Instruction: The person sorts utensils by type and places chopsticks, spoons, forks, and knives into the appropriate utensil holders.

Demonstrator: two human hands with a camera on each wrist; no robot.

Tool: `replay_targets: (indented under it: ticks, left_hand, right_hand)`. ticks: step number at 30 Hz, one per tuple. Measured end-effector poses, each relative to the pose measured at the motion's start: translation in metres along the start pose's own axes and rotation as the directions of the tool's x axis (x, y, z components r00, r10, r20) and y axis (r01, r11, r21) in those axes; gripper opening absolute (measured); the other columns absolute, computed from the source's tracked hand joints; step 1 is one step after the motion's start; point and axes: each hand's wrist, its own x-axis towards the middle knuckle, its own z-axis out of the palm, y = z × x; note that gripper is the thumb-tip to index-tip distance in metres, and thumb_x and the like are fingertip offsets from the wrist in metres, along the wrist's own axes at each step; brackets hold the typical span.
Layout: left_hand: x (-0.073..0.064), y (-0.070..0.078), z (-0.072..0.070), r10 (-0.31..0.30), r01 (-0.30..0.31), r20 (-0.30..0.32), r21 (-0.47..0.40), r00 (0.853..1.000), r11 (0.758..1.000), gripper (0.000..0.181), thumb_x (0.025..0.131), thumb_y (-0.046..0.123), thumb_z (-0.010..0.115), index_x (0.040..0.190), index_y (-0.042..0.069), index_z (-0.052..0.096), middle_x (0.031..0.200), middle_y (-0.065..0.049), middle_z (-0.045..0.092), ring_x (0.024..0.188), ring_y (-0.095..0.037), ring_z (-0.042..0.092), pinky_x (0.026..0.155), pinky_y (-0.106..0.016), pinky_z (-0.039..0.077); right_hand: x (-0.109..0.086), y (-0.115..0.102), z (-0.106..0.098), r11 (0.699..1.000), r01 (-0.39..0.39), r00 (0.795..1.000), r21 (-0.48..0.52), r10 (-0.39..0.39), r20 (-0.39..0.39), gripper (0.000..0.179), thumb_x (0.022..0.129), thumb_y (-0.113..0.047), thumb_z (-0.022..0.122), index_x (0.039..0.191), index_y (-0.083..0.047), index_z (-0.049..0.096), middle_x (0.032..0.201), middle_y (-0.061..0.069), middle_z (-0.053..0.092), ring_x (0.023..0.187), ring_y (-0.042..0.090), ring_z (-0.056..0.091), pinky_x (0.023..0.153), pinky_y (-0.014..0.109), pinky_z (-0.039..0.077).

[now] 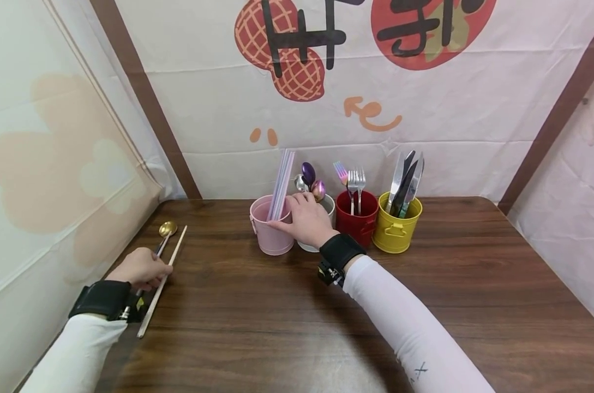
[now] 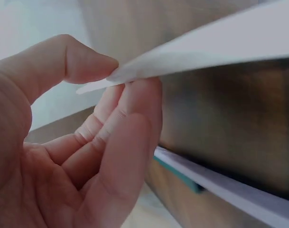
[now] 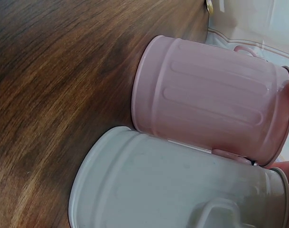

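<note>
At the left of the table, my left hand (image 1: 141, 268) pinches a long white chopstick (image 1: 155, 307) between thumb and fingers, as the left wrist view shows. A spoon with a gold bowl (image 1: 167, 228) lies beside it, its handle partly under the hand. My right hand (image 1: 307, 218) is at the pink bucket (image 1: 273, 240), with its thumb stretched along the front rim. Its other fingers reach over where the pink and white buckets meet, and their tips are hidden. Several pale lilac sticks (image 1: 283, 180) lean in the pink bucket, close to those fingers.
The white bucket (image 3: 149, 180) holds several spoons (image 1: 309, 173). To its right stand a red bucket (image 1: 353, 226) with forks (image 1: 357, 179) and a yellow bucket (image 1: 394, 237) with knives (image 1: 406, 177). Fabric walls (image 1: 326, 125) enclose the back and sides of the wooden table (image 1: 257, 322).
</note>
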Motion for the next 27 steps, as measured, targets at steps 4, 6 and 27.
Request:
replay_targets:
  ticks: [4, 6, 27]
  left_hand:
    - [-0.002, 0.015, -0.010, 0.076, -0.078, -0.027, -0.066, 0.997, 0.995, 0.020, 0.089, 0.012, 0.062, 0.088, -0.008, 0.064, 0.064, -0.001, 0.062, 0.060, -0.014, 0.061, 0.053, -0.033, 0.055]
    - [-0.003, 0.023, -0.014, 0.116, -0.120, -0.051, -0.097, 0.992, 0.988, 0.025, 0.091, 0.012, 0.061, 0.097, -0.012, 0.063, 0.067, -0.002, 0.063, 0.062, -0.014, 0.061, 0.055, -0.033, 0.055]
    - [0.001, 0.137, -0.020, 0.320, -0.642, -0.632, -0.381, 0.706, 0.665, 0.011, 0.103, 0.013, 0.043, 0.112, 0.008, 0.042, 0.086, 0.009, 0.069, 0.070, -0.006, 0.068, 0.051, -0.023, 0.054]
  right_hand:
    - [0.000, 0.000, -0.002, 1.000, -0.006, 1.000, 0.001, 0.006, -0.003, 0.075, 0.084, -0.073, 0.052, 0.132, -0.015, 0.056, 0.131, 0.005, 0.052, 0.127, 0.024, 0.037, 0.097, 0.042, 0.043]
    - [-0.001, 0.000, -0.003, 1.000, -0.008, 1.000, 0.002, 0.008, 0.001, 0.074, 0.084, -0.073, 0.052, 0.132, -0.015, 0.056, 0.131, 0.005, 0.052, 0.127, 0.024, 0.037, 0.098, 0.042, 0.043]
    - [-0.001, -0.004, -0.002, 1.000, -0.017, 1.000, -0.012, 0.017, 0.021, 0.079, 0.085, -0.074, 0.050, 0.136, -0.014, 0.054, 0.134, 0.006, 0.051, 0.130, 0.025, 0.035, 0.102, 0.042, 0.040]
